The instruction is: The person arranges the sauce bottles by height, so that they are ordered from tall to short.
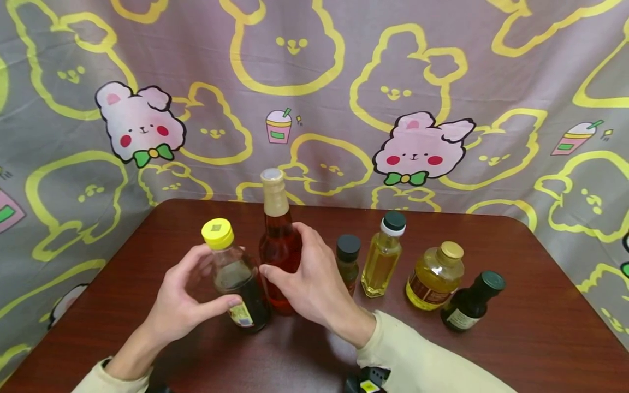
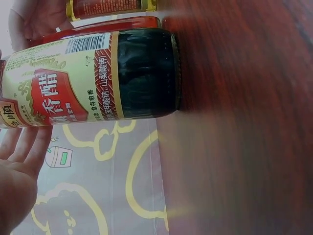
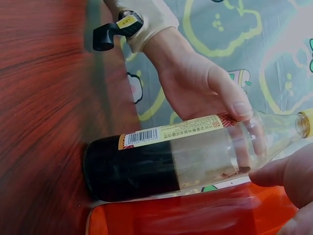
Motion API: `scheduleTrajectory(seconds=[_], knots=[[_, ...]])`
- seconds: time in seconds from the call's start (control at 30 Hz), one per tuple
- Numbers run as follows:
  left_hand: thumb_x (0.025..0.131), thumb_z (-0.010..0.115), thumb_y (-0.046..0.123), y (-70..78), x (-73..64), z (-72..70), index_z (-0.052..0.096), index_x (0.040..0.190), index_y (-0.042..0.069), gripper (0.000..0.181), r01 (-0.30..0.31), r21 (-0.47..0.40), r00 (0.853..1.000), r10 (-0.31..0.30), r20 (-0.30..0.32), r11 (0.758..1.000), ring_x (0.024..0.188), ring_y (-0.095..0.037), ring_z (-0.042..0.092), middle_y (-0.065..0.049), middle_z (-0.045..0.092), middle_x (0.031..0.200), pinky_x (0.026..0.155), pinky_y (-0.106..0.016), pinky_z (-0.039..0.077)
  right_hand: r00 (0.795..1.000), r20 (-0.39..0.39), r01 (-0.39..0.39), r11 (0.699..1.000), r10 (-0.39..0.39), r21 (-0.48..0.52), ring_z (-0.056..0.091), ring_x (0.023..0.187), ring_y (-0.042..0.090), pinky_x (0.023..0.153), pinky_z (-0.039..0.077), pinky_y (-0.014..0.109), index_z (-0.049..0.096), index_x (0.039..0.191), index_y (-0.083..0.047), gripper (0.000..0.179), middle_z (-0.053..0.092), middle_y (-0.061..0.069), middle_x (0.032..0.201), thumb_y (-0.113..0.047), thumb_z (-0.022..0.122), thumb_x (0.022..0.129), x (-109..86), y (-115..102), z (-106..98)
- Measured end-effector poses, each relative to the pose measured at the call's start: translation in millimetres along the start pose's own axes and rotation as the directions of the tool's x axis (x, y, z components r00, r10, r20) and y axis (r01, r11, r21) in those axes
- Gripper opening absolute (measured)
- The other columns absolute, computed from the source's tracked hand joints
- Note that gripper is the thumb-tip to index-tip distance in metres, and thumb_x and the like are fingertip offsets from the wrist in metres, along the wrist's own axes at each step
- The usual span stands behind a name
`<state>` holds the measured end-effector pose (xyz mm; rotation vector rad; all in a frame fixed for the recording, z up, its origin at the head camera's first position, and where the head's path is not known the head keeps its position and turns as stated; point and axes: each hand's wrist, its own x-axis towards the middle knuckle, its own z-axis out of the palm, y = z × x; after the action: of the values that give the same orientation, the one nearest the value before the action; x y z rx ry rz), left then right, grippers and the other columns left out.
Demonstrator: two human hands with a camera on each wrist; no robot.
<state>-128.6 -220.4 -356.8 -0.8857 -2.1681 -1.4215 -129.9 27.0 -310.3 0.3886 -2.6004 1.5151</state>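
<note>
In the head view a vinegar bottle with a yellow cap stands upright left of centre, its dark liquid filling the lower part. My left hand grips it, thumb at the front and fingers behind the glass. Directly beside it on the right is a taller bottle of red liquid with a gold-wrapped neck. Around that one my right hand is curled, thumb across the front. The left wrist view shows the vinegar bottle's red and cream label and its base close to the table.
Several bottles stand to the right: a small black-capped one, a tall one of yellow oil, a squat gold-capped one and a dark one. A patterned curtain hangs behind the brown table.
</note>
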Motion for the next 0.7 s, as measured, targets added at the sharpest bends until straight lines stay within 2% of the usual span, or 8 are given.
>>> scheduleTrajectory(seconds=[0.3,0.47,0.7], knots=[[0.06,0.091,-0.019,0.6,0.6,-0.1,0.058,0.136,-0.006,0.084,0.009,0.012,1.0,-0.009,0.0,1.0,0.117,0.0,0.069,0.012,0.072,0.131,0.093,-0.013,0.052,0.999,-0.012,0.03,0.999,-0.031,-0.041,0.066,0.115,0.022,0.099,0.061,0.046,0.049,0.15,-0.013,0.075,0.063,0.005,0.133,-0.032,0.087,0.088,4.4,-4,-1],[0.061,0.091,-0.02,1.5,1.3,0.6,0.057,0.137,-0.006,0.084,0.01,-0.008,1.0,-0.01,0.004,1.0,0.119,-0.001,0.069,0.01,0.072,0.132,0.095,-0.013,0.053,0.998,-0.015,0.055,0.997,-0.055,-0.058,0.065,0.116,0.024,0.097,0.061,0.046,0.047,0.152,-0.011,0.078,0.063,0.006,0.135,-0.032,0.086,0.088,7.3,-11,-5],[0.06,0.092,-0.018,3.3,0.6,0.1,0.058,0.136,-0.005,0.084,0.027,0.025,1.0,-0.026,-0.008,0.999,0.117,0.0,0.069,0.013,0.07,0.131,0.093,-0.012,0.053,0.996,0.007,0.091,0.995,-0.091,-0.049,0.064,0.119,0.023,0.096,0.062,0.045,0.044,0.154,-0.011,0.078,0.063,0.007,0.137,-0.029,0.085,0.09,16.1,-25,-13]])
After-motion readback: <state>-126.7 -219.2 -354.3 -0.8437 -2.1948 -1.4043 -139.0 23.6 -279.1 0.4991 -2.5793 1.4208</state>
